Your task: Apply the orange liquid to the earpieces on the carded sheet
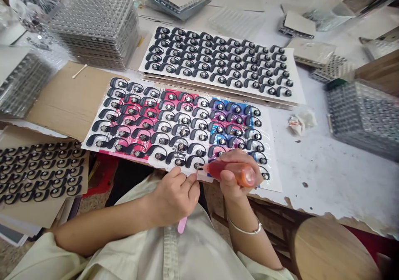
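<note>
My right hand [234, 172] is wrapped round a squeeze bottle [229, 171] of red-orange liquid, tilted with its nozzle pointing left. The nozzle tip is at a black hook-shaped piece [193, 161] in the front row; I cannot tell whether it touches. My left hand [179, 190] is closed on a slim pink tool [182, 225], whose end sticks out below the palm; its kind is mostly hidden. The left fingertips are beside the nozzle. Rows of similar black hooks with round silvery ends lie on a printed sheet [277, 180] at the table's front edge.
A second board of black hooks [296, 63] lies behind. Another board of hooks [40, 172] is lower left. Stacked clear trays [93, 26] stand back left, more trays [368, 117] at right. A cotton swab [80, 71], crumpled tissue [301, 122] and wooden stool [335, 249] are nearby.
</note>
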Motion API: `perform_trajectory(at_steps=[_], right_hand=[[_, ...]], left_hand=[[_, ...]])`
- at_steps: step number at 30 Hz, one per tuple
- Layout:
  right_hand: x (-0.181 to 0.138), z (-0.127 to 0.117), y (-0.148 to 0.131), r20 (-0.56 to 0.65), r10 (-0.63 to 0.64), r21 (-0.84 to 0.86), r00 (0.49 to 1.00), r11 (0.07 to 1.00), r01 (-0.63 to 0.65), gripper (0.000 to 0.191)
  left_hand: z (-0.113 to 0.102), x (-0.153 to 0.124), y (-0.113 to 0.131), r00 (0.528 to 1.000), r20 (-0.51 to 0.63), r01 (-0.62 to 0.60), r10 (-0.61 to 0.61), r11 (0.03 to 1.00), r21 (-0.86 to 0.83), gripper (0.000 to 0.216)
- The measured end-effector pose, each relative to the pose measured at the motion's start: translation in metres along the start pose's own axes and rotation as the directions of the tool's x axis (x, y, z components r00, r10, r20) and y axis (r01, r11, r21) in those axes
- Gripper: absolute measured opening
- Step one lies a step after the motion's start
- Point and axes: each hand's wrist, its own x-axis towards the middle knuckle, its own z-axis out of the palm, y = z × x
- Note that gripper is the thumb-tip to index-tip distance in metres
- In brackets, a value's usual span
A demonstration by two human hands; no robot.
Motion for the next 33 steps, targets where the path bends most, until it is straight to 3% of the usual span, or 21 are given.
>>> perform_trajectory(at_steps=[24,33], right_hand=[[-0.0036,0.0016,-0.0039,0.02,-0.033,-0.104,0.999,0.994,0.035,0.027],[-0.0045,0.0011,0.0001,0.006,-0.113,-0.109,0.994,0.988,0.113,0.028]], left_hand=[[-0.0004,-0.0012,0.0009,1.0,0.02,0.008,-0.008,1.0,-0.016,0.013],[-0.0003,-0.0011,0.0006,1.0,0.02,0.009,-0.009,1.0,-0.012,0.013]])
